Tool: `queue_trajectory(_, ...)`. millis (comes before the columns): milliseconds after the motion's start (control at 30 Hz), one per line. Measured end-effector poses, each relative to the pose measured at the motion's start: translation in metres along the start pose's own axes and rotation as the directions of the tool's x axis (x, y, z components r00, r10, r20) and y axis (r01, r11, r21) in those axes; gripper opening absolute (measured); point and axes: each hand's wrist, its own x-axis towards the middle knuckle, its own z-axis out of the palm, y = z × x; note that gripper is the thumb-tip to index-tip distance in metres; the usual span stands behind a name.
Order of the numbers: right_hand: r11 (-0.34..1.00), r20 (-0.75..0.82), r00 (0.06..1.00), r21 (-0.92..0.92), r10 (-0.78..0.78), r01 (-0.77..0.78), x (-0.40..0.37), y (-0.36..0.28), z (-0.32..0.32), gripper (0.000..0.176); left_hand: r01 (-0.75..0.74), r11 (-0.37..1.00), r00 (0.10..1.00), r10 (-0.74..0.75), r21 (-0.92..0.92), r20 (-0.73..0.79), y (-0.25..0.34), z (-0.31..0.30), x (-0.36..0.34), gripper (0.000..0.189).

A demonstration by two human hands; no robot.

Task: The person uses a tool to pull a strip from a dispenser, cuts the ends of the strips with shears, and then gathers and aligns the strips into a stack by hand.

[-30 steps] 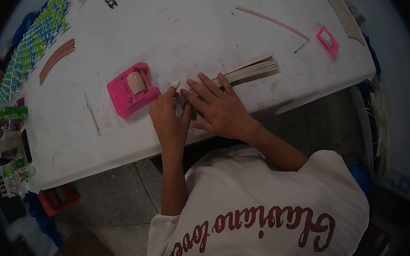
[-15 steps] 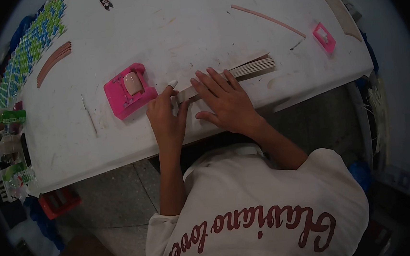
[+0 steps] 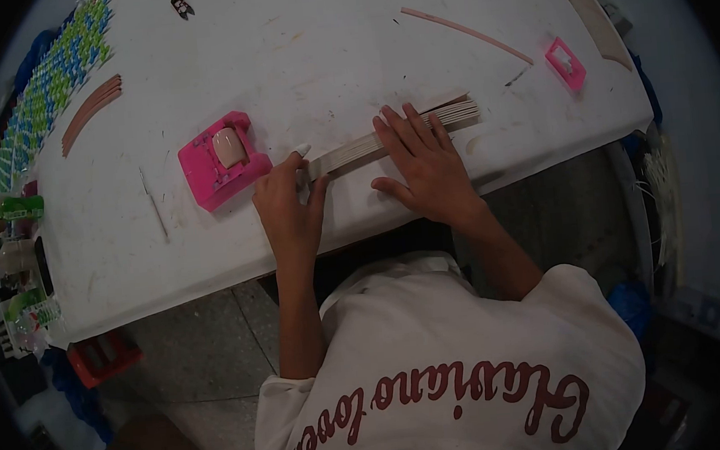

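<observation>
A stack of long, thin pale strips (image 3: 353, 154) lies slantwise near the front edge of the table, its layers fanned slightly at the right end. My left hand (image 3: 292, 201) pinches the stack's left end between thumb and forefinger; something white covers that fingertip. My right hand (image 3: 430, 164) is laid across the strips right of their middle, palm down, fingers stretched out and thumb apart. Just left of my left hand stands a pink holder (image 3: 204, 176) with a shiny beige rounded piece (image 3: 230, 147) in it.
Curved brownish strips (image 3: 93, 113) lie at the left, near a thin metal tool (image 3: 155, 209). A single pinkish strip (image 3: 467, 32) and a small pink tray (image 3: 566, 65) are at the right. Bottles (image 3: 19, 207) line the table's left edge, below blue-and-green patterned material (image 3: 54, 101).
My right hand has slid to the right along the strips, uncovering more of their middle. My left hand stays at the left end.
</observation>
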Motion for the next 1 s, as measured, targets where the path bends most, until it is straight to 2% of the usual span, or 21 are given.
queue_trajectory(333,0.996,0.008,0.997,-0.056,0.076,-0.075,-0.006,0.016,-0.001,0.074,-0.108,0.992,0.993,0.11,0.063,-0.032,0.0,0.001,0.001,0.03)
queue_trajectory(600,0.996,0.031,0.995,-0.006,0.09,-0.09,-0.008,0.014,-0.002,0.067,-0.106,0.992,0.994,0.109,0.068,-0.03,0.0,0.001,0.001,0.028)
queue_trajectory(767,0.999,0.017,0.999,0.0,0.04,-0.04,-0.008,0.014,-0.006,0.059,-0.1,0.993,0.995,0.101,0.063,-0.017,0.0,0.001,0.001,0.028)
queue_trajectory(1000,0.998,0.015,0.999,0.029,0.051,-0.052,-0.012,0.024,-0.005,0.058,-0.099,0.993,0.995,0.1,0.059,-0.018,0.0,0.001,0.001,0.025)
